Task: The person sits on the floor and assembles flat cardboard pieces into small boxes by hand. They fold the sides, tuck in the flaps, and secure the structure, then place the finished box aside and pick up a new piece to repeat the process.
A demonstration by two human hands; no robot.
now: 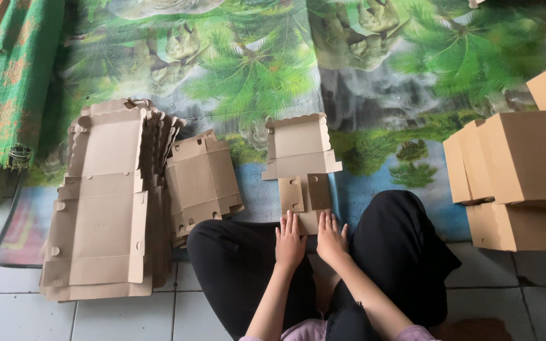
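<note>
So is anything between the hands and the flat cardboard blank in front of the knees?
Nothing visible. The left hand and right hand already lie flat on the near end of the cardboard blank, touching it directly, with no other cardboard over it.

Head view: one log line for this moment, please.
left hand flat on box blank | right hand same | blank stack left | folded boxes right

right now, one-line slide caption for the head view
Both hands, left hand and right hand, press a flat cardboard box blank on a palm-print mat.
</note>
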